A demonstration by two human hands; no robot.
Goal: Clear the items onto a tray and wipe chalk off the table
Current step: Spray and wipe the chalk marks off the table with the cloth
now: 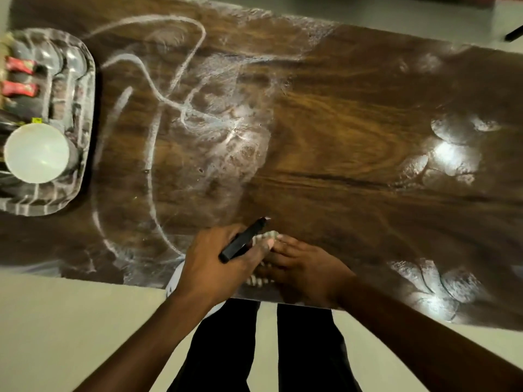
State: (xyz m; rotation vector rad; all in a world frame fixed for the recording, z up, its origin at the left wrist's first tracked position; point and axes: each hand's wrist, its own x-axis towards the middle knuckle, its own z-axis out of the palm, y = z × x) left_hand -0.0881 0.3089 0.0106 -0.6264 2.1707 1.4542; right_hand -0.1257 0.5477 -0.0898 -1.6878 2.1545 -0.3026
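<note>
Black marker [244, 241] gripped in left hand [218, 264], above table [339, 123].

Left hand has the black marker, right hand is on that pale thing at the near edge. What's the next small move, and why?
Probably carry the black marker in the left hand over to the tray at the table's left end and set it down there. The tray already holds the red wrappers and white cup, and chalk streaks cover the table, so clearing should come before wiping.
</note>
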